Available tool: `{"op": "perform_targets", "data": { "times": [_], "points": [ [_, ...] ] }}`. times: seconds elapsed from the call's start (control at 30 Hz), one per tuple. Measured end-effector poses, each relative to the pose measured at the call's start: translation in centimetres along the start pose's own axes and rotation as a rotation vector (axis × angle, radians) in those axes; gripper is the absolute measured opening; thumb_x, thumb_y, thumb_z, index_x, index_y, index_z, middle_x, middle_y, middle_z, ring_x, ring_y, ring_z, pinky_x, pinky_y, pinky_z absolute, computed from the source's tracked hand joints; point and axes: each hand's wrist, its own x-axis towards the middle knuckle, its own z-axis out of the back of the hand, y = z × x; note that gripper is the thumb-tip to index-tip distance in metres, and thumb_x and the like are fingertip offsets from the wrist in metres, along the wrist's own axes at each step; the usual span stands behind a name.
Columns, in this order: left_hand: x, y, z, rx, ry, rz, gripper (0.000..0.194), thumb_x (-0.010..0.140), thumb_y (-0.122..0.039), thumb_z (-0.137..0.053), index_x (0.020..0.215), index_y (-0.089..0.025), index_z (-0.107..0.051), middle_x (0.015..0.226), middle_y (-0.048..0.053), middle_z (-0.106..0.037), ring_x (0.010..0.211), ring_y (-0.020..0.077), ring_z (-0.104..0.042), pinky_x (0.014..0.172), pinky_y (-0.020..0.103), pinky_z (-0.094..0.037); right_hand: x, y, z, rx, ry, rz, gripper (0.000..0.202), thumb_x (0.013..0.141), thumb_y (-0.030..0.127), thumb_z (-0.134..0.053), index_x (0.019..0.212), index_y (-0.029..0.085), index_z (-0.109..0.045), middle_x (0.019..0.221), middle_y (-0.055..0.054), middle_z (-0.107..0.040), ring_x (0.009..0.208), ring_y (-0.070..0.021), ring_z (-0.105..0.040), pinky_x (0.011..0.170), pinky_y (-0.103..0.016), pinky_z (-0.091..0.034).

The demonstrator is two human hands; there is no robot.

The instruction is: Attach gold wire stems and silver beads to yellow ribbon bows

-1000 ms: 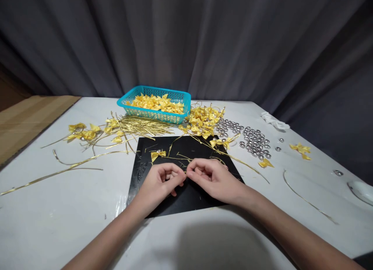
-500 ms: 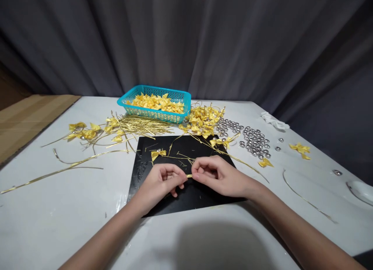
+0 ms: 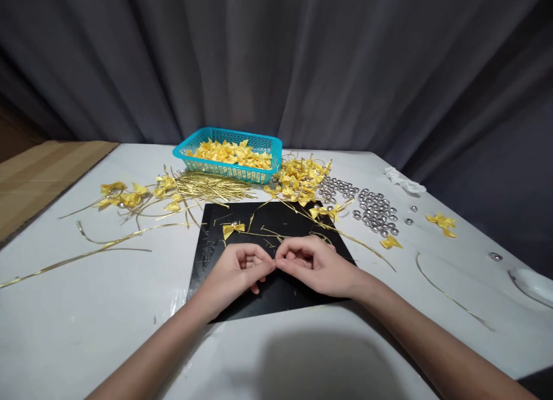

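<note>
Over the black mat [image 3: 276, 302], my left hand [image 3: 244, 267] is closed in a pinch, its fingertips meeting those of my right hand [image 3: 317, 264]. My right hand pinches too. What lies between the fingertips is hidden now. A yellow bow with a silver bead [image 3: 234, 229] rests on the mat behind my left hand, with a thin gold cord trailing right. Small gold cord scraps lie around it. Another yellow bow with a bead [image 3: 326, 211] sits at the mat's back right edge.
Behind the mat stands a blue basket [image 3: 276, 158] of yellow bows. Beside it are a bundle of gold cords [image 3: 216, 187] and a heap of corded bows [image 3: 302, 178]. Silver beads [image 3: 375, 210], a crumpled white tissue [image 3: 404, 181] and a white dish [image 3: 533, 285] lie right.
My right hand has moved slightly left, so its fingertips now touch my left hand's. The short piece of gold cord seen between them before is now hidden.
</note>
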Motion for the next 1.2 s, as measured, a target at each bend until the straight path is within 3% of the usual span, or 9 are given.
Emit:
{"op": "perform_targets", "data": {
  "times": [0.17, 0.3, 0.4, 0.47, 0.53, 0.73, 0.83, 0.97, 1.2],
  "points": [
    [0.0, 0.1, -0.3, 0.052, 0.005, -0.005, 0.019, 0.064, -0.03, -0.068, 0.061, -0.014, -0.059, 0.049, -0.006, -0.045, 0.046, 0.0068, -0.04, 0.041, 0.016, -0.037, -0.2, 0.1, 0.0, -0.182, -0.089, 0.154, 0.016, 0.085, 0.024, -0.052, 0.074, 0.014, -0.059, 0.062, 0.003, -0.042, 0.055, -0.0072, -0.035, 0.05, -0.02, -0.029],
    [-0.1, -0.2, 0.1, 0.13, -0.052, -0.056, 0.026, 0.07, -0.038, -0.064, 0.076, -0.013, -0.065, 0.063, 0.002, -0.063, 0.044, 0.0075, -0.045, 0.043, 0.02, -0.036, -0.3, 0.5, 0.2, -0.339, -0.214, 0.32, 0.012, 0.085, 0.016, -0.052, 0.075, 0.016, -0.058, 0.086, -0.005, -0.051, 0.083, -0.0138, -0.05, 0.075, -0.027, -0.041],
    [0.3, -0.3, 1.9, 0.238, -0.258, -0.214, 0.034, 0.075, -0.042, -0.059, 0.096, -0.016, -0.066, 0.086, 0.008, -0.069, 0.054, 0.0138, -0.055, 0.052, 0.027, -0.043, -0.5, 0.9, 0.3, -0.344, -0.257, 0.354, 0.012, 0.086, 0.016, -0.05, 0.075, 0.018, -0.053, 0.089, -0.005, -0.052, 0.089, -0.016, -0.05, 0.083, -0.031, -0.041],
    [0.7, -0.3, 3.5, 0.513, -0.477, -0.395, 0.031, 0.078, -0.037, -0.057, 0.104, -0.021, -0.064, 0.102, 0.008, -0.066, 0.08, 0.0211, -0.059, 0.068, 0.032, -0.046, -0.6, 1.1, 0.2, -0.331, -0.251, 0.344, 0.013, 0.087, 0.016, -0.049, 0.074, 0.018, -0.051, 0.088, -0.006, -0.052, 0.089, -0.0163, -0.05, 0.083, -0.032, -0.042],
    [1.1, -0.1, 5.1, 0.791, -0.584, -0.461, 0.038, 0.079, -0.037, -0.056, 0.112, -0.019, -0.06, 0.106, 0.01, -0.063, 0.098, 0.0282, -0.055, 0.084, 0.041, -0.042, -0.8, 1.4, 0.0, -0.329, -0.225, 0.332, 0.014, 0.087, 0.016, -0.048, 0.073, 0.018, -0.05, 0.087, -0.005, -0.052, 0.089, -0.0166, -0.051, 0.082, -0.032, -0.042],
    [1.7, 0.6, 6.6, 0.781, -0.373, -0.331, 0.025, 0.084, -0.034, -0.05, 0.086, -0.017, -0.067, 0.09, 0.008, -0.064, 0.084, 0.0243, -0.06, 0.076, 0.035, -0.044, -0.8, 1.8, -0.3, -0.317, -0.196, 0.277, 0.014, 0.086, 0.015, -0.048, 0.073, 0.018, -0.049, 0.087, -0.005, -0.052, 0.087, -0.0155, -0.052, 0.08, -0.03, -0.042],
    [1.5, 0.4, 5.8, 0.741, -0.356, -0.32, 0.025, 0.084, -0.037, -0.05, 0.079, -0.018, -0.066, 0.077, 0.005, -0.065, 0.07, 0.0199, -0.06, 0.065, 0.029, -0.043, -0.8, 1.7, -0.4, -0.313, -0.227, 0.271, 0.014, 0.087, 0.016, -0.048, 0.073, 0.018, -0.049, 0.086, -0.004, -0.052, 0.087, -0.0148, -0.052, 0.08, -0.029, -0.041],
    [1.2, -0.1, 4.2, 0.381, -0.293, -0.228, 0.027, 0.08, -0.041, -0.054, 0.073, -0.015, -0.061, 0.064, 0.0, -0.059, 0.06, 0.0148, -0.054, 0.059, 0.025, -0.04, -0.7, 1.3, -0.7, -0.354, -0.262, 0.251, 0.015, 0.088, 0.016, -0.046, 0.073, 0.018, -0.05, 0.085, -0.004, -0.054, 0.085, -0.0146, -0.053, 0.077, -0.028, -0.04],
    [0.8, -0.2, 2.0, 0.048, -0.148, -0.066, 0.029, 0.066, -0.036, -0.066, 0.083, -0.012, -0.066, 0.067, 0.001, -0.062, 0.061, 0.012, -0.053, 0.061, 0.024, -0.043, -0.4, 1.0, -0.7, -0.435, -0.235, 0.278, 0.014, 0.086, 0.014, -0.047, 0.073, 0.017, -0.05, 0.075, -0.002, -0.057, 0.075, -0.0142, -0.049, 0.073, -0.03, -0.038]
  ]
}}
